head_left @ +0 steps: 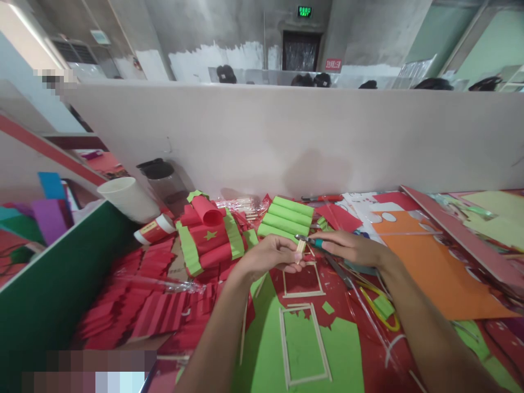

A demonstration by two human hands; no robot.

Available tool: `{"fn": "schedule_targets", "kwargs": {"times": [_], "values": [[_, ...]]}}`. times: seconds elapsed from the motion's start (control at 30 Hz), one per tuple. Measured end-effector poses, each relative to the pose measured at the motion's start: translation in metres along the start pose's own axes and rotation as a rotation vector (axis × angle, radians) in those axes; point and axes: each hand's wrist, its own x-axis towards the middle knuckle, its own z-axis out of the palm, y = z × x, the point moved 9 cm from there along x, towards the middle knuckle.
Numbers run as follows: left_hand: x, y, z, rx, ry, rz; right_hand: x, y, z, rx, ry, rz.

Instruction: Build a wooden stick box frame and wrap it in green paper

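Note:
My left hand (272, 255) is closed in a pinch on a short pale wooden stick (301, 250) held upright above the table. My right hand (352, 248) grips small pliers or cutters with teal handles (316, 242), their metal jaws meeting the top of the stick. Just below the hands lies a small square frame of sticks (303, 281) on red paper. Nearer to me, a larger rectangular stick frame (305, 344) rests on green paper.
Red paper rolls banded in green (208, 237) and green rolls (284, 217) sit behind the hands. Stacks of red folded paper (135, 303) lie left, by a green box wall (61, 284) and a white cup (129, 199). Orange sheet (434, 267) and yellow scissors (382, 308) lie right. A partition (286, 136) closes the back.

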Motion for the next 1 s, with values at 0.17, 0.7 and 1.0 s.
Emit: {"fn": "schedule_targets", "kwargs": {"times": [0.17,0.7,1.0], "values": [[-0.001,0.001,0.005,-0.043,-0.061,0.017,-0.003,0.004,-0.002,0.058,-0.013,-0.023],[-0.006,0.008,0.017,-0.052,-0.159,0.039,-0.006,-0.001,-0.005,0.151,0.010,-0.111],[-0.005,0.005,0.016,-0.041,-0.173,0.020,-0.007,-0.001,-0.003,0.106,-0.032,-0.116]]}}
